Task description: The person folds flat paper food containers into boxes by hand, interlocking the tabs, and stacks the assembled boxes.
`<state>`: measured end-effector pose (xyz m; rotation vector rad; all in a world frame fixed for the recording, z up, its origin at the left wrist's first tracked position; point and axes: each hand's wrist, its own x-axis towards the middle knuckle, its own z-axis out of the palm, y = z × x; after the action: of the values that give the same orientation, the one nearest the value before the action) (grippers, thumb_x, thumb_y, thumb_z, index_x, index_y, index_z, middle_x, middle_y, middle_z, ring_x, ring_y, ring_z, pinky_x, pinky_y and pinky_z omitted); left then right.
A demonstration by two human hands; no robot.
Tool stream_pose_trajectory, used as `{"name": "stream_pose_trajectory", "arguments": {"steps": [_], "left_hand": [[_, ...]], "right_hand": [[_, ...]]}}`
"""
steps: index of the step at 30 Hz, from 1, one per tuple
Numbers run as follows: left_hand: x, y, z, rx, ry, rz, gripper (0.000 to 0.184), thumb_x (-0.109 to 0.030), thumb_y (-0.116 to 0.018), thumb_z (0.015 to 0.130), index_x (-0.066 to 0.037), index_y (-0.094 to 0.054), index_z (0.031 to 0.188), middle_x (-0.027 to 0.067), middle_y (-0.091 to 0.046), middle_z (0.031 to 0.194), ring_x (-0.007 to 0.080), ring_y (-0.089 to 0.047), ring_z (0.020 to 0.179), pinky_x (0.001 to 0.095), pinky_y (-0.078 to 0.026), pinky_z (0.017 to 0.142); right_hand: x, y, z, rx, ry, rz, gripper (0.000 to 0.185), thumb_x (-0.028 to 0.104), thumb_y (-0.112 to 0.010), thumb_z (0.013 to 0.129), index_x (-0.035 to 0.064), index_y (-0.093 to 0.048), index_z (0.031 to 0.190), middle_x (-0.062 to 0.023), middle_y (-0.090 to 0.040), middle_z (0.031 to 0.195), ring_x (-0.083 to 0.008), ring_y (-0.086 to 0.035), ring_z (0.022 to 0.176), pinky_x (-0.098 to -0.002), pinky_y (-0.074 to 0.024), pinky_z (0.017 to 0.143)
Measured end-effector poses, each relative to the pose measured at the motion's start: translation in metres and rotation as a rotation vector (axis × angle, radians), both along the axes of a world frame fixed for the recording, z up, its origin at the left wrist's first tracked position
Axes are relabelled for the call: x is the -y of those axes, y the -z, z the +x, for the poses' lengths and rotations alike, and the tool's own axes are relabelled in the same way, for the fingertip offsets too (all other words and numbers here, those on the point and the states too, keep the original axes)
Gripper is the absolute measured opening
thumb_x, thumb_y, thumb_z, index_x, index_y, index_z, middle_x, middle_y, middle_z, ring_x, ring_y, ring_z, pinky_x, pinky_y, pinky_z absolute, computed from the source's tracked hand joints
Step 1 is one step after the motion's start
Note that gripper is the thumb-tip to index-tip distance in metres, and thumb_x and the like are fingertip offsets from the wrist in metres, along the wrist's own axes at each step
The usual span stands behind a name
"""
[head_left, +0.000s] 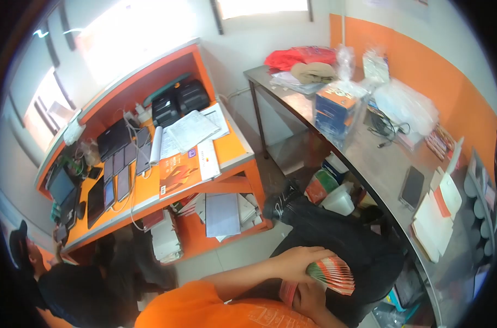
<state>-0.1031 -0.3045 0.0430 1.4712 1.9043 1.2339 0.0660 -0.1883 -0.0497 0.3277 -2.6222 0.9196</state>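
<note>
A fanned stack of small orange, white and green cards [334, 275] is spread out over my lap. My left hand [303, 262] is closed on its upper left end. Just below, my right hand [310, 298] is closed, close against the underside of the fan. A reddish card [288, 292] shows at its fingers, partly hidden. The print on the cards is too small to read.
At right stands a metal table [363, 158] with a blue-orange box [336, 112], cables, a phone [412, 187] and opened cardboard [437, 213]. An orange desk [232, 145] holds several tablets and papers. Another person [79, 290] sits at left. Bins [336, 197] lie under the table.
</note>
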Motion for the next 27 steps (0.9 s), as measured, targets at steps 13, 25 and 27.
{"name": "stream_pose_trajectory", "arguments": {"steps": [13,25,27], "left_hand": [[-0.019,-0.053,-0.019,0.025,-0.041,-0.078,0.069,-0.013,-0.088,0.078,-0.002,-0.065,0.142,0.0145,-0.073,0.131,0.0209,-0.071,0.119,0.0377,-0.055,0.102],[-0.180,-0.186,-0.192,0.123,-0.161,0.434,0.049,-0.002,-0.083,0.089,0.000,-0.061,0.132,0.0082,-0.072,0.118,0.0170,-0.071,0.104,0.0316,-0.059,0.090],[-0.218,-0.183,-0.219,0.165,-0.094,0.380,0.049,-0.003,-0.083,0.090,0.000,-0.059,0.133,0.0083,-0.073,0.117,0.0165,-0.072,0.103,0.0308,-0.060,0.088]], "right_hand": [[-0.028,-0.063,0.014,-0.418,0.046,-0.414,0.011,0.005,-0.076,0.084,0.0052,-0.067,0.089,-0.0109,-0.065,0.087,-0.0292,-0.065,0.075,-0.0403,-0.0522,0.064],[-0.093,0.011,-0.002,0.077,0.615,-0.353,0.013,0.020,-0.072,0.096,0.0088,-0.067,0.101,-0.0082,-0.065,0.098,-0.0288,-0.071,0.090,-0.0428,-0.0580,0.076],[-0.089,0.019,-0.003,0.140,0.583,-0.257,0.015,0.022,-0.072,0.095,0.0089,-0.067,0.101,-0.0074,-0.064,0.101,-0.0292,-0.072,0.094,-0.0441,-0.0593,0.078]]}}
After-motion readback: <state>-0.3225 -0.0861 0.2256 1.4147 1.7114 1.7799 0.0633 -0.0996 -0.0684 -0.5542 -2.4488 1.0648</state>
